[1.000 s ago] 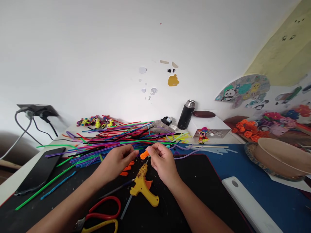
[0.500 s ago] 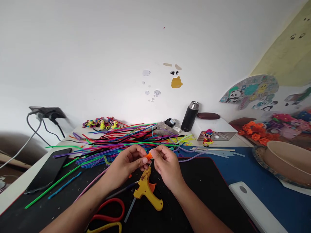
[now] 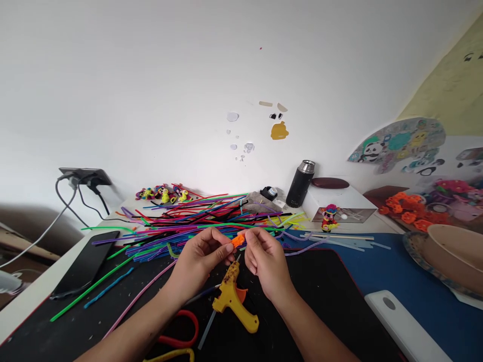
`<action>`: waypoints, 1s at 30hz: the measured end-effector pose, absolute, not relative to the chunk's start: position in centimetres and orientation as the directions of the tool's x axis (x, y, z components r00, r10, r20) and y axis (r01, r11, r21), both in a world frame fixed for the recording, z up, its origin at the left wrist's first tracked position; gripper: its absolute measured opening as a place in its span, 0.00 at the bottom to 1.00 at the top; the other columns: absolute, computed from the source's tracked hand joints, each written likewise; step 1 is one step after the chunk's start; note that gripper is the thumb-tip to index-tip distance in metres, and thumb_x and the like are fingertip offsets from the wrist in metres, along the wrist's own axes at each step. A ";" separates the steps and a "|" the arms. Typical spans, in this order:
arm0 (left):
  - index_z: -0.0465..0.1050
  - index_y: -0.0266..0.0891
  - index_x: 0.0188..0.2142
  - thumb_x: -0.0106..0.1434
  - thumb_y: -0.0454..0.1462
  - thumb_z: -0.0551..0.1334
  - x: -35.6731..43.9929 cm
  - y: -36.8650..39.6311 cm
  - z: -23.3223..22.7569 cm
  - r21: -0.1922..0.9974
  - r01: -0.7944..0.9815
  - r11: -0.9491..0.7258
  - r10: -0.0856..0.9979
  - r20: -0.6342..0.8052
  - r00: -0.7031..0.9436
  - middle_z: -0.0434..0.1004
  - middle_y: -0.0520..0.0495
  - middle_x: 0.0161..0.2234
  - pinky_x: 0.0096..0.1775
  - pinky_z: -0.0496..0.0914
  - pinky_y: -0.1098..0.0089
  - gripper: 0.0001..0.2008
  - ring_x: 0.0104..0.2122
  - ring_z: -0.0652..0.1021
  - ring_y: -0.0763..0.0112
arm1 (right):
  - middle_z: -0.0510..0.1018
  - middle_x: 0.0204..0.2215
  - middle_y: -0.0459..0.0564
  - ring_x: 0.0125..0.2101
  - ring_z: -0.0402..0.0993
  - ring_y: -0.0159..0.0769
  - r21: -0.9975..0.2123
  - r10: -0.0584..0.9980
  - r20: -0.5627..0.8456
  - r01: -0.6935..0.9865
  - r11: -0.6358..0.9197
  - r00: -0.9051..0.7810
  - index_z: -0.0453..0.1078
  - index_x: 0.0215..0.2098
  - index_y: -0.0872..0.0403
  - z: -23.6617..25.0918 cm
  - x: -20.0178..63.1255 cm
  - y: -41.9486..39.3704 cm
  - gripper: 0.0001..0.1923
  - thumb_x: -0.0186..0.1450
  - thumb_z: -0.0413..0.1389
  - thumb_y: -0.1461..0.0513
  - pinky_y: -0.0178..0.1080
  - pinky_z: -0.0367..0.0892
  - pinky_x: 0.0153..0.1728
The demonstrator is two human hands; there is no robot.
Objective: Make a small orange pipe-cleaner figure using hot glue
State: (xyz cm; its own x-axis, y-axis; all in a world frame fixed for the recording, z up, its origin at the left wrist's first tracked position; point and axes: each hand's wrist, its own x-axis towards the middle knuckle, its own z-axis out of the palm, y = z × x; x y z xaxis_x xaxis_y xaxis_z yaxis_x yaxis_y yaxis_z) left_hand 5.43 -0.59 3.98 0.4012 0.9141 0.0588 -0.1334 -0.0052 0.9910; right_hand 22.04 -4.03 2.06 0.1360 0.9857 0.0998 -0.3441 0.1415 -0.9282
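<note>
A small orange pipe-cleaner piece (image 3: 238, 241) is held up over the black mat. My left hand (image 3: 206, 259) pinches its left side between thumb and forefinger. The closed thumb and forefinger of my right hand (image 3: 267, 259) meet its upper right end. Just below my hands lies a yellow glue gun (image 3: 234, 301), its nozzle pointing up toward the orange piece and a clear glue stick (image 3: 207, 331) sticking out of its back. Scissors with a red handle loop (image 3: 196, 327) lie partly hidden by my left forearm.
Many coloured pipe cleaners (image 3: 181, 223) spread behind my hands. A phone (image 3: 85, 264) lies left; a black thermos (image 3: 301, 183), a white box (image 3: 349, 201) and a small figure (image 3: 329, 217) stand at the back right. Nearer are a white power bank-like object (image 3: 405, 322) and a bowl (image 3: 456, 251).
The camera view has shifted slightly, so everything sits a little further right. More of the orange piece shows between my fingers, and my right fingertips have drawn slightly back from my left.
</note>
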 end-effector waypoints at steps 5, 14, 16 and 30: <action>0.76 0.39 0.33 0.58 0.48 0.79 5.2 -0.7 4.3 0.983 -0.184 -0.022 0.940 0.083 0.332 0.83 0.49 0.27 0.34 0.74 0.71 0.19 0.29 0.82 0.69 | 0.64 0.17 0.35 0.13 0.56 0.24 -0.923 0.993 0.085 -0.368 0.109 0.082 0.75 0.45 0.55 2.3 22.1 -4.3 0.28 0.68 0.63 0.39 0.29 0.49 0.14; 0.78 0.35 0.32 0.54 0.42 0.82 5.9 -1.0 4.4 0.866 -0.395 0.308 0.878 -0.098 0.469 0.83 0.46 0.27 0.29 0.72 0.75 0.18 0.25 0.80 0.73 | 0.67 0.15 0.36 0.13 0.55 0.24 -0.942 0.990 0.116 -0.307 0.135 0.081 0.76 0.42 0.54 2.8 21.3 -4.8 0.26 0.65 0.67 0.41 0.29 0.51 0.14; 0.78 0.35 0.31 0.52 0.41 0.83 6.0 -1.2 4.7 0.824 -0.416 0.384 0.851 -0.142 0.505 0.83 0.46 0.26 0.27 0.72 0.77 0.18 0.24 0.79 0.74 | 0.69 0.17 0.38 0.13 0.57 0.23 -0.939 0.987 0.129 -0.309 0.153 0.097 0.76 0.40 0.55 2.9 21.3 -4.9 0.25 0.64 0.68 0.42 0.29 0.51 0.14; 0.79 0.36 0.31 0.54 0.40 0.83 5.7 -1.8 5.5 0.814 -0.443 0.376 0.857 -0.122 0.501 0.84 0.47 0.27 0.28 0.73 0.77 0.16 0.24 0.80 0.74 | 0.65 0.16 0.36 0.13 0.54 0.23 -0.908 0.983 0.145 -0.381 0.176 0.111 0.77 0.41 0.54 3.8 20.8 -6.0 0.25 0.66 0.67 0.41 0.29 0.53 0.15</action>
